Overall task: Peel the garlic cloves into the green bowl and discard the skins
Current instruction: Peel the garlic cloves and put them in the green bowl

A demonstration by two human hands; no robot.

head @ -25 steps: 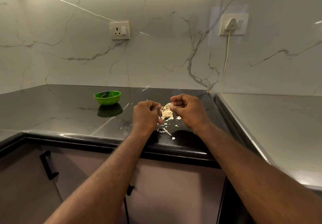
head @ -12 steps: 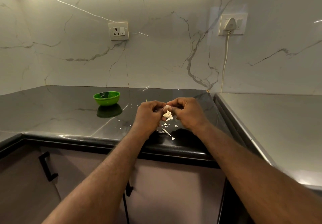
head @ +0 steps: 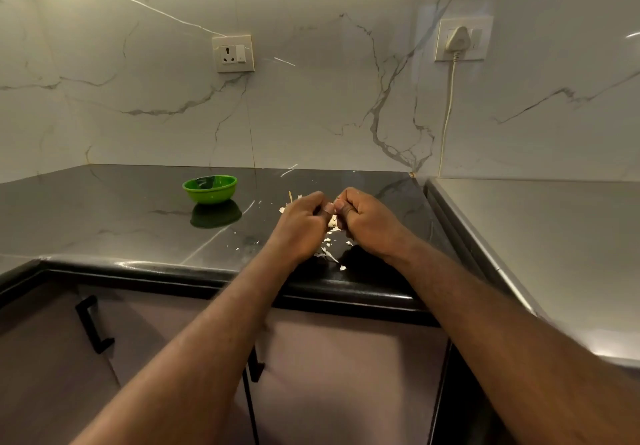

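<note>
My left hand and my right hand meet thumb to thumb just above the black countertop. Their curled fingers close together on a garlic clove that is almost wholly hidden; only a pale sliver shows between them. Loose white garlic skins lie scattered on the counter under and in front of the hands, with a few more scraps behind my left hand. The green bowl stands to the left, well apart from both hands; its inside looks dark and I cannot make out its contents.
A marble wall backs the counter, with a socket and a plugged-in white cable. A steel surface adjoins on the right. Cabinet doors with black handles lie below the counter's front edge.
The hands have drawn together until the thumbs touch, covering the garlic that showed between them a second ago.
</note>
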